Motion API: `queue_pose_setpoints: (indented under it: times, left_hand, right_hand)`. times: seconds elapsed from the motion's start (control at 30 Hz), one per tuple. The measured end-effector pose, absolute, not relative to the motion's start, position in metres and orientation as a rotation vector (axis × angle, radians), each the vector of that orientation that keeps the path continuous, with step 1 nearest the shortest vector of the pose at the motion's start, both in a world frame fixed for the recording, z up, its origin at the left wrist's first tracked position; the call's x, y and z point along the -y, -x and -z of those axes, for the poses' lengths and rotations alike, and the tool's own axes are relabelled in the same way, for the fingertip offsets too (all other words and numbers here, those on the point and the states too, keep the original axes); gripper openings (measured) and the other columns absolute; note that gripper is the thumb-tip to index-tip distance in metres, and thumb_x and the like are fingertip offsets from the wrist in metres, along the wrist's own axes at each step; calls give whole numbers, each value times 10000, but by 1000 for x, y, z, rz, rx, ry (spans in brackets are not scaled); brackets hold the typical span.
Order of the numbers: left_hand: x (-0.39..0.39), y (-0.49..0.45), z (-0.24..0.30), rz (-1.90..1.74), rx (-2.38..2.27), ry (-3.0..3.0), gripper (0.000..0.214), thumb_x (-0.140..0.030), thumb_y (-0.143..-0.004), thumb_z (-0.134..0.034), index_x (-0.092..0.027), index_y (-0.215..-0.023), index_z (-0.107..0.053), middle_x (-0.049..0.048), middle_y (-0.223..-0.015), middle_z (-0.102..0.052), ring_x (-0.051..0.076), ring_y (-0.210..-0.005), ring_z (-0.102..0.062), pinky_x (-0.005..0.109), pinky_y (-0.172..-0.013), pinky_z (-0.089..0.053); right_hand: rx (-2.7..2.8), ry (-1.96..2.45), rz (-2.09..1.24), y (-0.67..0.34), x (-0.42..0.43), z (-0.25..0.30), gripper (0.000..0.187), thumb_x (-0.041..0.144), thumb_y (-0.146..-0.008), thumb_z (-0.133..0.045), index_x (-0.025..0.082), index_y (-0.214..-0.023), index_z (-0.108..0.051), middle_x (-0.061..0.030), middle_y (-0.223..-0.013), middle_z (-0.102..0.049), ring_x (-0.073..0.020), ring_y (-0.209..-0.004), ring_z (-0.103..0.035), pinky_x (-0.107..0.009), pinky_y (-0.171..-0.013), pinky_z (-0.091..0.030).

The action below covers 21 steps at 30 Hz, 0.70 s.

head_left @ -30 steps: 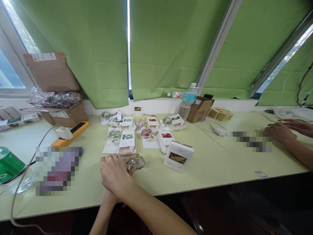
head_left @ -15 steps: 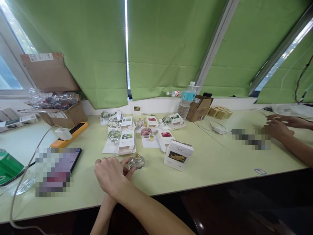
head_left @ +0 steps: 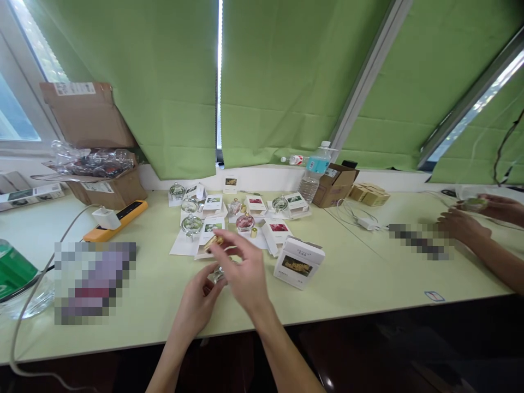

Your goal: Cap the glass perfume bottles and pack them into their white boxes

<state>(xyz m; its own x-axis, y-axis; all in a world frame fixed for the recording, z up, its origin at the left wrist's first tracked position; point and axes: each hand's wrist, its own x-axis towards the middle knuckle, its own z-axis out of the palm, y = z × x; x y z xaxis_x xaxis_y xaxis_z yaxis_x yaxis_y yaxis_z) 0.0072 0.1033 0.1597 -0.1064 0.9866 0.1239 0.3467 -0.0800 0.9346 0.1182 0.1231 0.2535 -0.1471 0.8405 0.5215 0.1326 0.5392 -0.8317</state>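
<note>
My left hand (head_left: 197, 299) is closed round a clear glass perfume bottle (head_left: 218, 274) low over the front of the table. Part of the bottle is hidden behind my right hand (head_left: 246, 268). Pinched in the fingertips of that right hand is a gold bottle cap (head_left: 214, 240), held above the bottle and apart from it. To the right stands a white perfume box (head_left: 299, 263) with a yellow flower picture. Behind my hands, a pink perfume bottle (head_left: 245, 222) and a pale green perfume bottle (head_left: 191, 223) stand among several small white cartons.
A phone (head_left: 96, 281), mostly pixelated, lies left, near an orange power strip (head_left: 133, 214) and a trailing cable. An open cardboard box (head_left: 110, 191) is behind. A large water bottle (head_left: 314, 172) stands at the back. At far right are another person's hands (head_left: 464, 224).
My right hand has uncrossed from over my left and risen with the gold cap, which was near the bottle's top before. The other person's hands now hold a small greenish item.
</note>
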Motion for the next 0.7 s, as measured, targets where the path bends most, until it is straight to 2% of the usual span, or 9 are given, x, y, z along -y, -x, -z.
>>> queue_pose_setpoints:
  times: [0.1,0.3,0.5,0.7]
  left_hand:
    - [-101,-5,-160,-1111,-1527,-1514,437,-448,-862,-540,-211,-1227,-574,-33,-603,-559,161,-566,-516,282,-574,-400]
    - [-100,-5,-164,-1090,-1534,-1515,434,-464,-858,-519,-233,-1222,-568,-37,-623,-555,152,-572,-480,268,-573,-368]
    - [-99,-6,-163,-1089,-1530,-1514,404,-460,-867,-507,-238,-1199,-570,-45,-610,-522,150,-564,-461,267,-573,-356]
    - [-99,-6,-163,-1109,-1521,-1516,423,-467,-869,-498,-225,-1209,-568,-35,-620,-531,161,-575,-478,268,-572,-357]
  right_hand:
    - [1571,950,-653,-141,-134,-250,257,248,-854,-606,224,-1101,-671,-40,-995,-703,-174,-865,-651,-280,-733,-549]
    - [1734,986,-455,-157,-140,-230,222,253,-855,-612,224,-1067,-672,-42,-992,-705,-170,-778,-635,-307,-728,-538]
    - [1871,929,-266,-156,-137,-223,204,219,-883,-581,214,-1061,-682,-61,-977,-719,-209,-917,-635,-344,-805,-524]
    - [2003,965,-182,-157,-138,-212,197,198,-889,-578,210,-1054,-684,-63,-973,-722,-221,-924,-631,-358,-815,-526]
